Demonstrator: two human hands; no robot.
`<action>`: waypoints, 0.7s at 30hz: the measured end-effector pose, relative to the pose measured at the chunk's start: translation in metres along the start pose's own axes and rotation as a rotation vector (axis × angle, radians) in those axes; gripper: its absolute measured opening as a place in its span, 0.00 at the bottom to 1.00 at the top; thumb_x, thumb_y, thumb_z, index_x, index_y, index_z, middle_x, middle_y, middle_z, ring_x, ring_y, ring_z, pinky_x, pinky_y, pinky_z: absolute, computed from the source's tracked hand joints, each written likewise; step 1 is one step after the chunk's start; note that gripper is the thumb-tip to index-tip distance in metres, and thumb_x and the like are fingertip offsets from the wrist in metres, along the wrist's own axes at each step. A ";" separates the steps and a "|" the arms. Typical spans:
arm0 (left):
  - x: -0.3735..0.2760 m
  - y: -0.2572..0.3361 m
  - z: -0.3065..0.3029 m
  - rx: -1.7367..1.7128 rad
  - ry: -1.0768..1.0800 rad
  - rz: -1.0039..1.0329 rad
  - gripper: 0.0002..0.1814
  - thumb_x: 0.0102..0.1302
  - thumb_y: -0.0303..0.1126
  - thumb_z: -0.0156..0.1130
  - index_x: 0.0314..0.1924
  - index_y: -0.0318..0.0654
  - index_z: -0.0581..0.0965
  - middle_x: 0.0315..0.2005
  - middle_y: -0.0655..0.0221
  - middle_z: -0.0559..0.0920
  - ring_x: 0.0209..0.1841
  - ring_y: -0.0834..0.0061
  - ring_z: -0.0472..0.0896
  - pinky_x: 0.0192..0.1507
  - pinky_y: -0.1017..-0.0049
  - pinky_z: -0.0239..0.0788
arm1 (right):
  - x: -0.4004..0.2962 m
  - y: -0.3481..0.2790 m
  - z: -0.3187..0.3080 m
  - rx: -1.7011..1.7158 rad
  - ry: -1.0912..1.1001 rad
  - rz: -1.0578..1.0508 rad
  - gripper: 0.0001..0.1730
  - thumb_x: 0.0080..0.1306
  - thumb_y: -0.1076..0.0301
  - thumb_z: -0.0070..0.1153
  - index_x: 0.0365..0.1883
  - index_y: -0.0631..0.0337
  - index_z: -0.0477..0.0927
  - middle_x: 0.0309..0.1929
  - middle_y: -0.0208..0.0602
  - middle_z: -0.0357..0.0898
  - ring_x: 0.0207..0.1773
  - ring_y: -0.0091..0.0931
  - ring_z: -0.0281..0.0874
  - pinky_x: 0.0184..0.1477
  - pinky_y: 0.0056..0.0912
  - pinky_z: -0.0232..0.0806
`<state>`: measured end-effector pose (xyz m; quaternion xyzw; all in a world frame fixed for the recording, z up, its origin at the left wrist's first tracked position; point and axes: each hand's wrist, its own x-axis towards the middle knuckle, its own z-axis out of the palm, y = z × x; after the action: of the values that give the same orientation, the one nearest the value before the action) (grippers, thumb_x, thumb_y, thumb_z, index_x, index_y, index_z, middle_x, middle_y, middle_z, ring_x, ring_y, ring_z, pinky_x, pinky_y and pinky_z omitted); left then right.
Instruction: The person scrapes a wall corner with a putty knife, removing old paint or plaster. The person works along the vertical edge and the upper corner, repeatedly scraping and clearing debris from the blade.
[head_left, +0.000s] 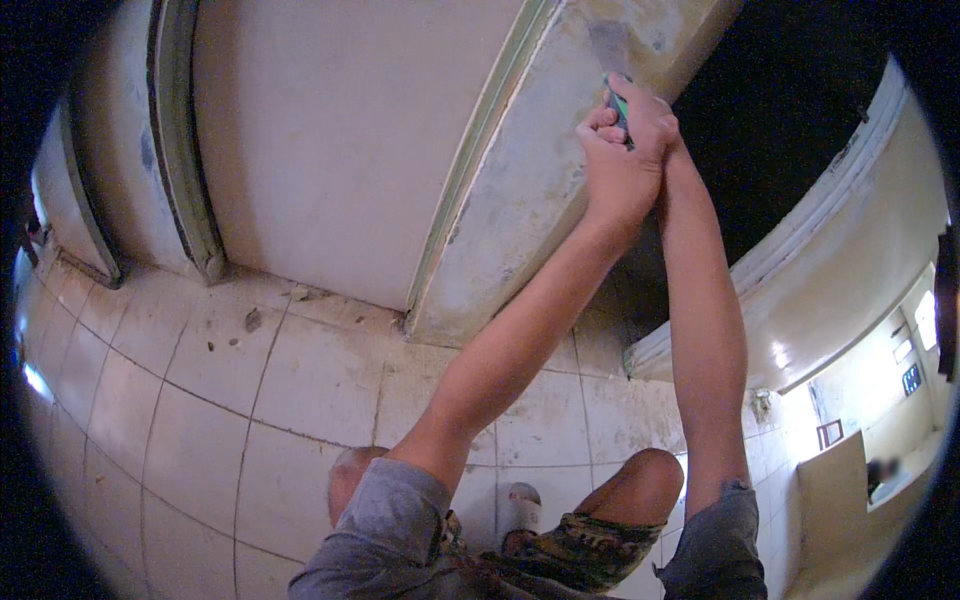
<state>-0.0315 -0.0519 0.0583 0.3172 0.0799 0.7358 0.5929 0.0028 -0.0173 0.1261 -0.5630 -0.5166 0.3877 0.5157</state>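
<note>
Both my hands grip one putty knife or scraper (611, 46) with a dark and green handle. Its wide blade lies against the upper part of a pale, stained wall section (517, 180) beside a dark doorway. My right hand (646, 112) wraps the handle from the right, the thumb along it near the blade. Just below and to the left, my left hand (611, 146) closes round the handle's lower end. The wrists are close together. Gray patches and worn paint mark the wall surface around the blade.
A greenish frame strip (480, 142) edges the wall section on the left. Small debris (253, 320) lies on the tiled floor (322, 390) by the wall's foot. A white can or bottle (523, 510) stands between my legs. Another person (885, 474) is far off at lower right.
</note>
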 end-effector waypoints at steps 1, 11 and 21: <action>-0.006 0.003 0.003 0.062 0.007 0.017 0.36 0.47 0.42 0.67 0.47 0.32 0.57 0.36 0.66 0.64 0.40 0.75 0.64 0.47 0.76 0.59 | -0.002 -0.001 -0.001 0.023 -0.010 0.032 0.18 0.64 0.50 0.44 0.25 0.55 0.64 0.12 0.28 0.62 0.09 0.22 0.55 0.10 0.27 0.49; -0.008 0.013 -0.004 0.176 0.008 -0.001 0.37 0.46 0.42 0.69 0.47 0.30 0.58 0.36 0.65 0.65 0.39 0.73 0.65 0.46 0.76 0.60 | -0.005 0.000 0.003 0.089 -0.014 0.021 0.17 0.63 0.52 0.45 0.24 0.55 0.64 0.13 0.31 0.64 0.09 0.22 0.56 0.10 0.27 0.50; 0.000 0.028 -0.022 0.261 -0.070 -0.009 0.42 0.43 0.44 0.71 0.49 0.28 0.57 0.36 0.63 0.67 0.38 0.73 0.68 0.43 0.76 0.63 | 0.007 0.005 0.011 0.160 -0.024 0.000 0.18 0.63 0.52 0.45 0.24 0.56 0.66 0.14 0.33 0.66 0.10 0.24 0.58 0.11 0.27 0.51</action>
<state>-0.0664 -0.0543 0.0550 0.4168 0.1556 0.7050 0.5523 -0.0058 -0.0080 0.1205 -0.5152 -0.4901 0.4343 0.5529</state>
